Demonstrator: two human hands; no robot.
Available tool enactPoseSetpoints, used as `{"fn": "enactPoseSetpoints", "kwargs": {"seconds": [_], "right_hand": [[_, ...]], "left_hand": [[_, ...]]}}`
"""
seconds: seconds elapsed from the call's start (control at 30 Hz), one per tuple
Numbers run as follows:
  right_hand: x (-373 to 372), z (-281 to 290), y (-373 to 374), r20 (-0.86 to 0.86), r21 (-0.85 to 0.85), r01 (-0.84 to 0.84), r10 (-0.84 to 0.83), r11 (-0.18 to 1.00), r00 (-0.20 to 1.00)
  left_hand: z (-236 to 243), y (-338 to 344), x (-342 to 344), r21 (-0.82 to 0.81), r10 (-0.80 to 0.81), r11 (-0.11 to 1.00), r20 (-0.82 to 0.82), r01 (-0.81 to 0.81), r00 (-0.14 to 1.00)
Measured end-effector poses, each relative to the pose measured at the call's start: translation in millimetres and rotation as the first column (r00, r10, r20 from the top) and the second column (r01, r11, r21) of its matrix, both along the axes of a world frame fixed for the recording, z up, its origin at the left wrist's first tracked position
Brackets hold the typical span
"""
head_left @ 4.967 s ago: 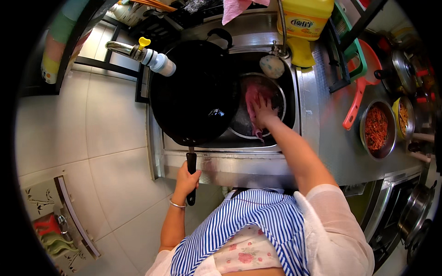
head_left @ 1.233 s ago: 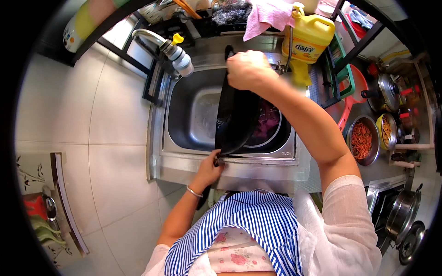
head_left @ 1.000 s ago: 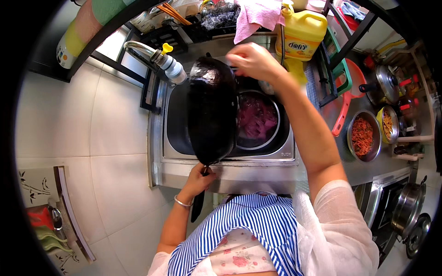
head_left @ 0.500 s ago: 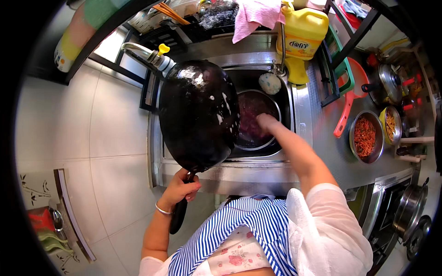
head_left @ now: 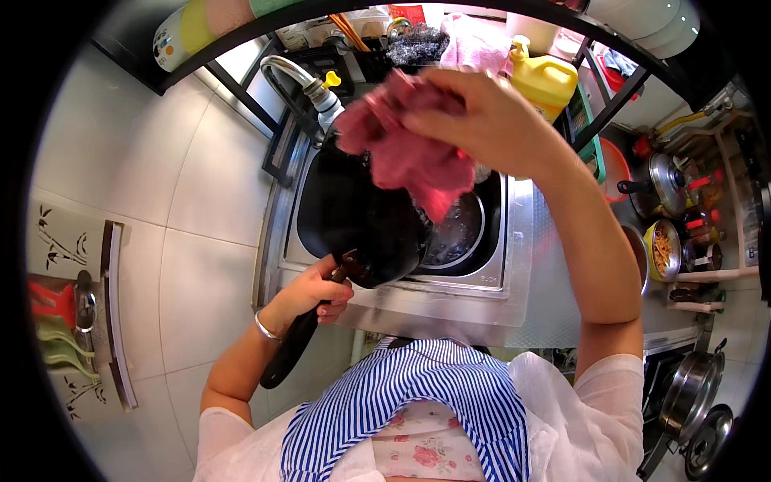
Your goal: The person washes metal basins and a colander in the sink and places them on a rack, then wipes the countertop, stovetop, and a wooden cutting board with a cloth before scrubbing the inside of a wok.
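Observation:
My left hand (head_left: 317, 293) is closed around the dark handle of a black wok (head_left: 357, 229), close to where the handle joins the pan. The wok lies tilted over the left part of the sink (head_left: 514, 241). Raised above the wok and sink, my right hand (head_left: 474, 112) grips a crumpled, wet-looking dark pink cloth (head_left: 409, 149), which hangs down and hides part of the wok. To the right of the wok, a round metal basin (head_left: 480, 233) with water in it stands inside the sink, partly covered by the cloth.
A curved faucet (head_left: 317, 90) with a yellow knob rises behind the wok. A yellow jug (head_left: 546, 84) and a light pink towel (head_left: 474, 42) are at the back. A black rack bar (head_left: 233, 40) crosses overhead. Right of the sink stand a bowl of food (head_left: 665, 249) and a lidded pot (head_left: 665, 181).
My right hand has come up out of the basin, bringing the pink cloth over the wok. The wok's outer side no longer faces up as broadly; my left hand keeps its handle. The view has shifted.

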State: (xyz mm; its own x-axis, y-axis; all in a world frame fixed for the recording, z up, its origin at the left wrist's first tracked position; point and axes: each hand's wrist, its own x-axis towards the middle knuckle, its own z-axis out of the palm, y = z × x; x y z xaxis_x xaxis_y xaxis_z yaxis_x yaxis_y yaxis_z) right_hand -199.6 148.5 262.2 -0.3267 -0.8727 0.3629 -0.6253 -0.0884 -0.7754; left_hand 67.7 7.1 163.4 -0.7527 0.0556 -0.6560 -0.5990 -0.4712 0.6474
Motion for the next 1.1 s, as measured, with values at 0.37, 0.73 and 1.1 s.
{"fn": "enactPoseSetpoints", "kwargs": {"seconds": [0.37, 0.73, 1.1], "right_hand": [[58, -114, -52, -0.202, -0.378, 0.373, -0.469, 0.847, 0.860], [-79, -269, -77, 0.351, 0.102, 0.505, -0.506, 0.857, 0.788], [-24, -429, -7, -0.003, 0.746, 0.122, -0.180, 0.655, 0.984]], "left_hand": [[5, 2, -40, 0.151, -0.001, 0.989, 0.034, -0.004, 0.999], [1, 8, -38, 0.110, -0.004, 0.994, 0.013, 0.002, 1.000], [9, 13, -31, 0.061, 0.034, 0.997, 0.048, -0.037, 0.998]]}}
